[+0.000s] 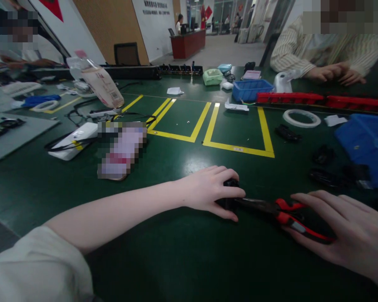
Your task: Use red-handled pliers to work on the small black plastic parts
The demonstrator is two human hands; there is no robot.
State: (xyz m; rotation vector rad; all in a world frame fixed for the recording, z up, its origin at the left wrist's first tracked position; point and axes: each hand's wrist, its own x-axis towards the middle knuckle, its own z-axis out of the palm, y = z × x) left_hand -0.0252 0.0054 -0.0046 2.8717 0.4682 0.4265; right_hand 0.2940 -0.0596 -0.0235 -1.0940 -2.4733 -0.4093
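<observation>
Head view, work judged under way: the left hand [208,189] is clamped on a black part [227,203], which the nose of the red-handled pliers [282,217] meets, its bite hidden; what is finished or left cannot be told. The part lies between left thumb and fingers, apart from the right hand [349,228], which is wrapped around the spread handles

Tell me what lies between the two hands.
In the head view, red-handled pliers bridge the gap, from the right hand to the black part in the left hand.
</observation>
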